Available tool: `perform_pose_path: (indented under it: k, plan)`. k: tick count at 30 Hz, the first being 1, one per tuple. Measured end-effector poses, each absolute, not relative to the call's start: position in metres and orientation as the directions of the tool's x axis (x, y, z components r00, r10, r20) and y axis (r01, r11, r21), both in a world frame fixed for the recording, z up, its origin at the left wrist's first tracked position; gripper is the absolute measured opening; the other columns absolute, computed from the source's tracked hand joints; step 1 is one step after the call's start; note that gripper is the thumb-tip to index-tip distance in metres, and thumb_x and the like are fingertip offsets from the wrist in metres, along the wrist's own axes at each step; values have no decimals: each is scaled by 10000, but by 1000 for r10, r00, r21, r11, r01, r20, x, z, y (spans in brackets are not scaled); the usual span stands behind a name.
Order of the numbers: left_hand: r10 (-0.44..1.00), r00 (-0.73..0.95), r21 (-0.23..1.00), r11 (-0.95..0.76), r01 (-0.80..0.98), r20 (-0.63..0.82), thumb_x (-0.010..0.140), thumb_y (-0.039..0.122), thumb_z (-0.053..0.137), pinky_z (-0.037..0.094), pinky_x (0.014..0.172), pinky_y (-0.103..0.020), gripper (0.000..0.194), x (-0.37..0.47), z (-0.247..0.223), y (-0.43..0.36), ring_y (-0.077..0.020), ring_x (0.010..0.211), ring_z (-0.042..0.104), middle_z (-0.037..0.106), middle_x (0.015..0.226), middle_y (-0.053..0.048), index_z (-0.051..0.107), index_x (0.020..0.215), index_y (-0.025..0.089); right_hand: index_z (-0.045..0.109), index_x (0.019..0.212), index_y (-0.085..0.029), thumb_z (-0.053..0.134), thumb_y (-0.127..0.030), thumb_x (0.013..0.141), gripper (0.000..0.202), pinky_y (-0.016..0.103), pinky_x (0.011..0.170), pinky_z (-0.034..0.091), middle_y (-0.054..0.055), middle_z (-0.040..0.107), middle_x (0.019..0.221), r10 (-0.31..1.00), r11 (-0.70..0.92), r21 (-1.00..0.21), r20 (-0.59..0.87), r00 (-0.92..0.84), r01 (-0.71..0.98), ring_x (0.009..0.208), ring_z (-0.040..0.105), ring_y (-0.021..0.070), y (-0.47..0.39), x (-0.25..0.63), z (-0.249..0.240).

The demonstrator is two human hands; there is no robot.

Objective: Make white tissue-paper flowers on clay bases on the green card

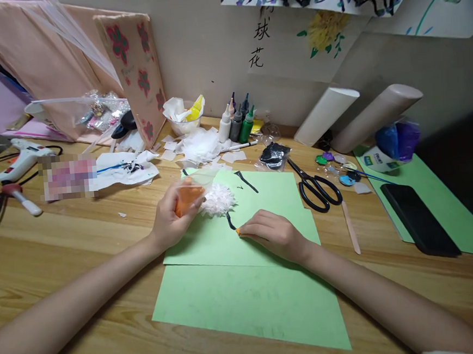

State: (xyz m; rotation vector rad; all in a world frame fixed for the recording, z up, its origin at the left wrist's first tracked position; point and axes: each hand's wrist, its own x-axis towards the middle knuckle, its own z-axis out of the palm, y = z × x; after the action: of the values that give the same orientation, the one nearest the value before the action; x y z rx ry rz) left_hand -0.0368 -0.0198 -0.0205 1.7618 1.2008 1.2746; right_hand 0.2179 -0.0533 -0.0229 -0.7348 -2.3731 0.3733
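My left hand (168,218) is closed around a clear plastic bag of orange modelling clay (189,196), above the left part of a green sheet of paper (274,193). Beside it on the sheet lies a fluffy white pompom-like shape (218,200). A black strip (230,221) runs down from that shape. At its lower end my right hand (276,233) pinches a small orange piece of clay (238,231), resting on the paper. Another black strip (247,181) lies farther up the sheet. The fingers of my left hand partly hide the bag.
Black-handled scissors (317,187) and a wooden stick (351,228) lie to the right, with a black phone-like slab (420,220) beyond. Paint bottles (246,124) and white scraps (201,146) stand behind. At left are a glue gun (24,158) and cables.
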Motion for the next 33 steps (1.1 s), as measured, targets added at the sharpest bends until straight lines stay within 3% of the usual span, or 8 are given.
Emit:
perform_pose_path:
  k: [5,9,11,15,18,22,27,33]
  plan:
    - [913,125,846,-406,346,388,801,350,606,519,763,-313,323,-40,-21,-21,-196,855,637,641,1003,-98,574,1058,158,636,936,-207,555,-141,851,134,317,664,496,53,691,812,644,759,-513,497,-582,402,748,598,171,-54,214,-18]
    - [794,228,672,-601,432,563,780,307,600,518,715,-302,256,-42,-19,-22,-197,829,639,666,941,-77,584,1005,185,603,942,-216,555,-129,840,142,350,728,501,60,688,877,742,670,-600,534,-404,436,826,619,187,-51,217,-11]
    - [685,312,563,-724,399,659,772,272,595,519,668,-284,284,-40,-16,-23,-186,788,647,672,916,-68,558,1043,196,603,907,-211,560,-132,832,117,362,742,492,67,675,884,781,621,-588,516,-351,518,852,607,199,-47,222,-10]
    - [507,452,426,-862,275,734,783,235,604,531,671,-279,379,-36,-7,-26,-183,796,658,676,921,-81,501,1145,188,645,841,-210,603,-208,822,46,378,753,476,79,644,915,796,602,-495,427,-428,627,881,569,218,-40,235,3]
    - [508,558,403,-861,310,657,817,221,572,537,749,-291,460,-32,1,-30,-192,886,660,663,1047,-111,430,1254,193,669,894,-240,610,-236,827,89,368,746,460,62,632,892,749,648,-464,531,-396,604,849,563,205,-45,238,33]
    - [556,647,423,-827,370,522,845,240,549,515,852,-287,561,-18,17,-36,-197,1013,631,604,1202,-126,318,1354,205,694,870,-275,675,-204,774,121,324,668,415,23,560,736,610,747,-326,684,-401,580,694,502,160,-63,233,79]
    - [532,689,417,-839,349,493,869,254,529,501,864,-284,571,12,42,-40,-200,1061,606,589,1222,-125,280,1380,199,718,837,-277,631,-239,817,97,318,655,405,35,522,752,696,686,-386,593,-404,616,732,471,167,-69,233,92]
    - [686,648,536,-702,470,331,887,287,497,517,750,-290,598,36,63,-45,-211,939,648,629,1151,-109,232,1418,218,724,879,-301,711,-391,726,179,334,720,446,35,514,838,858,509,-575,393,-330,640,835,479,190,-61,242,84]
